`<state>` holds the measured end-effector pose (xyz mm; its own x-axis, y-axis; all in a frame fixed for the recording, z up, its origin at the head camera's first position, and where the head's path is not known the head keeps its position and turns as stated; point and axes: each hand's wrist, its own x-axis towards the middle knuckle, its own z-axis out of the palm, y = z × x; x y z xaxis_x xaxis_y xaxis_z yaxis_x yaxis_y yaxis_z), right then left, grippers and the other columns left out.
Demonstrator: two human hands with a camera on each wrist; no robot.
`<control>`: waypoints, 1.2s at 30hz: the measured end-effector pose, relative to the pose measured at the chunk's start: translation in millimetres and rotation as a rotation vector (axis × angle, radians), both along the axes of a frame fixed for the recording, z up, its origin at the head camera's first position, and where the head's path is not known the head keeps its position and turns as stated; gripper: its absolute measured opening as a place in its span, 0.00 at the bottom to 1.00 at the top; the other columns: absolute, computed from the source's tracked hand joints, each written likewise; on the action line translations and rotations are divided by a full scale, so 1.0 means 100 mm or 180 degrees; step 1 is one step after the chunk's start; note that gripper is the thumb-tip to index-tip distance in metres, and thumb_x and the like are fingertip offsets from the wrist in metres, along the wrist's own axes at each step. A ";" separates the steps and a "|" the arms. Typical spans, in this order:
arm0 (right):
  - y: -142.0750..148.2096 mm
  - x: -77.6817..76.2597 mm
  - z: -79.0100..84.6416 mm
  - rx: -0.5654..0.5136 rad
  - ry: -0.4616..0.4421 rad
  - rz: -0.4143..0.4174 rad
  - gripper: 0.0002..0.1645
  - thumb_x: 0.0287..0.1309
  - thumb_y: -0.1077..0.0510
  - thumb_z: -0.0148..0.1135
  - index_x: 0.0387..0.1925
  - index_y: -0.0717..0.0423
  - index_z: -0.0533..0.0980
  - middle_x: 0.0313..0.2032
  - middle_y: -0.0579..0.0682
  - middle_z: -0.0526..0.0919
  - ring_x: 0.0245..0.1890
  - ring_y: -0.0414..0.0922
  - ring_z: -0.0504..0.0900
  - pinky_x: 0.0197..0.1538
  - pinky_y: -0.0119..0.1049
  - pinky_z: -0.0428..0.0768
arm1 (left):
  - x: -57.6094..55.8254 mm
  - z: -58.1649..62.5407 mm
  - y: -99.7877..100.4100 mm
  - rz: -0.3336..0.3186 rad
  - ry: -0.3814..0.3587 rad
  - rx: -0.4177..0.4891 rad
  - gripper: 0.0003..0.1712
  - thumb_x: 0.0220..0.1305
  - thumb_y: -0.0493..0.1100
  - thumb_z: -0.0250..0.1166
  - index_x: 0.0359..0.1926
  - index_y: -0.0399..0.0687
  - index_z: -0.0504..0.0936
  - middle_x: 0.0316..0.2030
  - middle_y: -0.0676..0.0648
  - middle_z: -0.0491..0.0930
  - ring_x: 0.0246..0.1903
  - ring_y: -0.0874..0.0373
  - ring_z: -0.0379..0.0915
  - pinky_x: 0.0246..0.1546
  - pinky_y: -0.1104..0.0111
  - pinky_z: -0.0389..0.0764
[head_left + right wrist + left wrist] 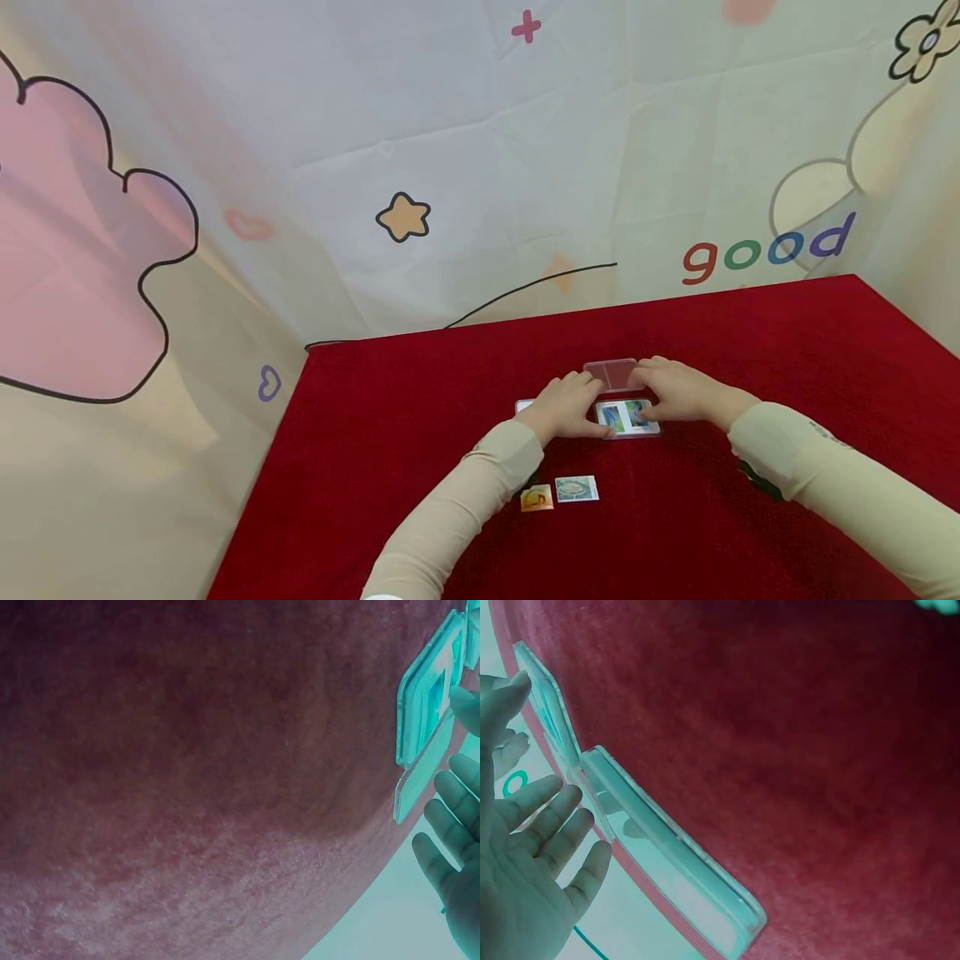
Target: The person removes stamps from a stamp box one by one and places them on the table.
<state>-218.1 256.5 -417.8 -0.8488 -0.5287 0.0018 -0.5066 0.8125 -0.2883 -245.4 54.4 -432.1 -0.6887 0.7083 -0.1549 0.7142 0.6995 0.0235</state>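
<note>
While reaching about the picture case (630, 435), could easily knock something out of line. Starting left of the case: possible bump against the second box (523, 405), mostly hidden behind the left hand (564, 406) in the head view, from a careless sweep of palm or wrist. Nearer and left of the case, chance of scattering the orange card (537, 498) or the grey-green card (577, 488) across the red cloth (337, 467), from a dragging left sleeve (459, 498). Just beyond the case, danger of skewing or scuffing the clear lid (611, 377) if pushed from one end only. At the case's right end, likely smudge or shift of the right picture (637, 405) from too firm a thumb.

Left hand: released, with fingers loosely extended near the lid and thumb at the case's near left corner. Right hand (678, 393): equally slack, with fingers at the lid's right end and thumb over the case's right part. No grasp visible in either.

As for the case: resting on the red cloth, between both hands. Looks shallow and rectangular, with clear edges and rounded corners. Inside, from the left: a blue-green left picture (612, 419), a white strip, then a darker one, partly under the thumb. Cannot tell whether joined to the lid.
</note>
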 end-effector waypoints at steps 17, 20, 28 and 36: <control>0.02 0.02 -0.07 -0.0050 -0.0114 0.0021 0.16 0.45 0.56 0.73 0.37 0.57 0.79 0.35 0.47 0.79 0.35 0.42 0.71 0.41 0.39 0.75 | 0.00 -0.09 -0.02 -0.0054 -0.0013 0.0050 0.40 0.53 0.71 0.62 0.58 0.53 0.72 0.53 0.54 0.72 0.52 0.61 0.65 0.52 0.70 0.70; 0.03 0.00 -0.08 -0.0045 -0.0139 -0.0003 0.16 0.46 0.55 0.73 0.37 0.56 0.80 0.35 0.47 0.79 0.35 0.42 0.71 0.41 0.39 0.75 | 0.00 -0.09 -0.02 -0.0065 0.0037 0.0003 0.40 0.53 0.72 0.62 0.58 0.52 0.73 0.53 0.53 0.72 0.53 0.61 0.66 0.52 0.69 0.70; 0.02 -0.01 -0.07 -0.0060 -0.0188 0.0016 0.14 0.47 0.55 0.72 0.36 0.56 0.80 0.35 0.46 0.78 0.36 0.42 0.70 0.41 0.39 0.74 | 0.00 -0.08 -0.01 -0.0048 0.0023 -0.0061 0.39 0.53 0.71 0.62 0.58 0.53 0.74 0.53 0.53 0.72 0.52 0.60 0.65 0.50 0.69 0.70; 0.02 -0.02 -0.08 -0.0066 -0.0243 0.0009 0.13 0.47 0.55 0.72 0.35 0.56 0.79 0.35 0.47 0.78 0.36 0.43 0.70 0.41 0.40 0.74 | 0.01 -0.07 -0.01 -0.0043 -0.0005 -0.0059 0.38 0.53 0.70 0.63 0.58 0.53 0.74 0.52 0.54 0.72 0.51 0.61 0.65 0.49 0.69 0.69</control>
<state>-220.3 258.3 -426.0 -0.8455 -0.5315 -0.0520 -0.4847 0.8046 -0.3430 -244.5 53.7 -438.9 -0.6787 0.7146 -0.1691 0.7237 0.6901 0.0118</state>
